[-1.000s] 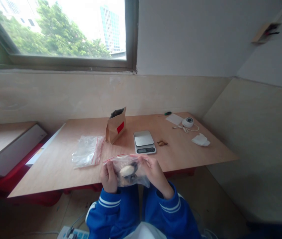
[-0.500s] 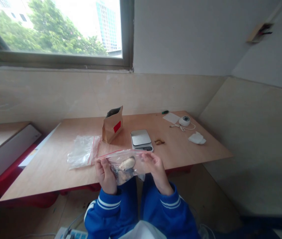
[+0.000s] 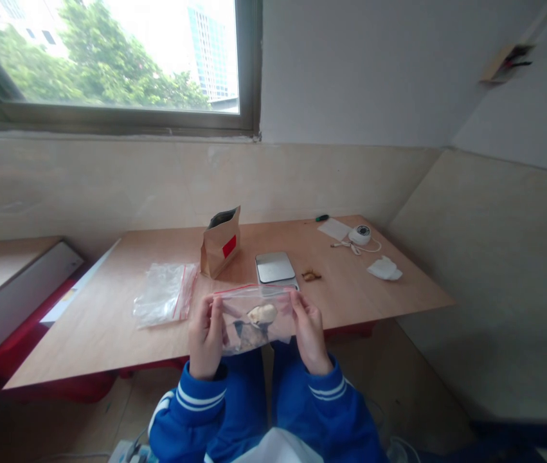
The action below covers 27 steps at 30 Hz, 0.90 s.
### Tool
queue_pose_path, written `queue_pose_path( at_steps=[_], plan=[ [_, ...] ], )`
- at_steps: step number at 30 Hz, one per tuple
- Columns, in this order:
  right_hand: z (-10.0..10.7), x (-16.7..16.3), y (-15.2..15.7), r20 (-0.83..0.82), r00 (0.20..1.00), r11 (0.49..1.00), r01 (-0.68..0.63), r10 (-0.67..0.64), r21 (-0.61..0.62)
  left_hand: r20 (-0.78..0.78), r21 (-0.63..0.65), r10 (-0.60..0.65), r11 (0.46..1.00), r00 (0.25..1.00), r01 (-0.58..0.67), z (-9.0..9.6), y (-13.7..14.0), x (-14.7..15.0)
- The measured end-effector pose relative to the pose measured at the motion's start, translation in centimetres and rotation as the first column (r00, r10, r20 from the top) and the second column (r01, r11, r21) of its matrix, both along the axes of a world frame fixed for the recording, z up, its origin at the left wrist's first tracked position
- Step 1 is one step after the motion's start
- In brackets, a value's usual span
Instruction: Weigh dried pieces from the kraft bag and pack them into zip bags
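Note:
A clear zip bag (image 3: 280,315) with a red seal line is stretched between my hands, over the table's front edge. Inside it lie pale and dark pieces whose kind I cannot make out. My left hand (image 3: 207,331) pinches the bag's upper left corner. The upper right corner is gripped between the thumb and fingers of my right hand (image 3: 310,328). Just beyond the bag sits a kitchen scale (image 3: 274,267) with a metal plate, its front partly covered by the bag. Small brown pieces (image 3: 310,275) lie to the right of the scale.
On the wooden table (image 3: 109,308) stands an open brown paper pouch (image 3: 221,247) with a red label. Clear zip bags (image 3: 161,296) lie at left. Toward the right are a white camera-like device (image 3: 360,235) with a cable, a crumpled white tissue (image 3: 384,268) and a green-handled screwdriver (image 3: 322,218).
My left hand has moved to the right and slightly up at the bag's corner. The bag's top now lies more level and covers more of the scale's front.

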State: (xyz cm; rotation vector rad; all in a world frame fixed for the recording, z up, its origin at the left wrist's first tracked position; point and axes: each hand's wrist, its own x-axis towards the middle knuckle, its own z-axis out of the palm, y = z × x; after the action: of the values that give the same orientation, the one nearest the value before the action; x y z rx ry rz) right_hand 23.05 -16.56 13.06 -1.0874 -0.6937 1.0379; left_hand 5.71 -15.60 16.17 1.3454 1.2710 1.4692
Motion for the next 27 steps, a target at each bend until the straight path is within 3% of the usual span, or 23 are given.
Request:
queue_pose_path(
  at_steps=[9,13,23,27],
  plan=[
    [1.3,1.3,-0.6,0.275,0.953,0.992,0.114,-0.126,0.059,0.064,0.002,0.041,0.999,0.997,-0.041,-0.6,0.4,0.0],
    [1.5,1.8,-1.0,0.316,0.931,0.982,0.162,-0.185,0.1,0.094,-0.013,0.015,1.0,0.995,-0.014,-0.6,0.3,0.1],
    [1.5,2.2,-1.5,0.323,0.911,0.966,0.229,-0.256,0.119,0.045,0.116,0.105,0.987,0.994,-0.109,-1.8,-0.3,0.3],
    [1.6,2.2,-1.5,0.309,0.919,0.968,0.21,-0.244,0.139,0.094,0.097,0.127,0.986,0.987,-0.136,-1.5,-0.3,1.0]
  ],
)
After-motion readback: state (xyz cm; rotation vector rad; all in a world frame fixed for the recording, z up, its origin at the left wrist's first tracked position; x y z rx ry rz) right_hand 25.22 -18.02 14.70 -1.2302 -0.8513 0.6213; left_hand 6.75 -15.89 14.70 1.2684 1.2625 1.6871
